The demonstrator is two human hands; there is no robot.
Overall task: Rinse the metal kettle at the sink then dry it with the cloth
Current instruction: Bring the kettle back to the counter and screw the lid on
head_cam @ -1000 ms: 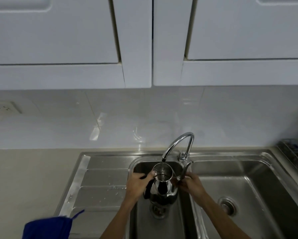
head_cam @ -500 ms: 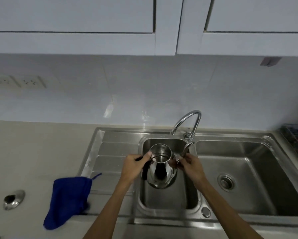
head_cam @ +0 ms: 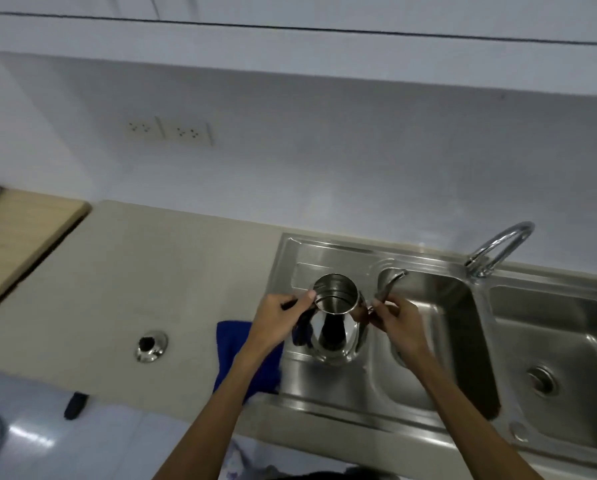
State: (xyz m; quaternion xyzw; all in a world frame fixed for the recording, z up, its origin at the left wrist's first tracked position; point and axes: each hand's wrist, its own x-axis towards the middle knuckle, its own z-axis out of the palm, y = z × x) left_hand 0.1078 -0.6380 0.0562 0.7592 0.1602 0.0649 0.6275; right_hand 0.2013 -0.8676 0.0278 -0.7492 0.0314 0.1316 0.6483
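Observation:
A shiny metal kettle (head_cam: 335, 327) with an open top is held upright above the sink's draining board (head_cam: 324, 379), left of the small basin. My left hand (head_cam: 279, 320) grips its dark handle, thumb at the rim. My right hand (head_cam: 392, 315) holds the thin curved spout (head_cam: 390, 284) on the kettle's right side. A blue cloth (head_cam: 231, 351) lies on the counter at the sink's left edge, partly hidden under my left forearm. The tap (head_cam: 498, 247) arches over the back of the sink, and no water is seen running.
The steel sink has a small basin (head_cam: 439, 323) and a larger right basin (head_cam: 567, 341) with a drain. A round metal fitting (head_cam: 150, 345) sits in the beige counter. A wooden board (head_cam: 16, 230) lies far left. Wall sockets (head_cam: 169, 130) are above the counter.
Both hands carried the kettle left, from over the small basin under the tap to above the draining board. The view swung left and down, bringing the blue cloth beside my left arm.

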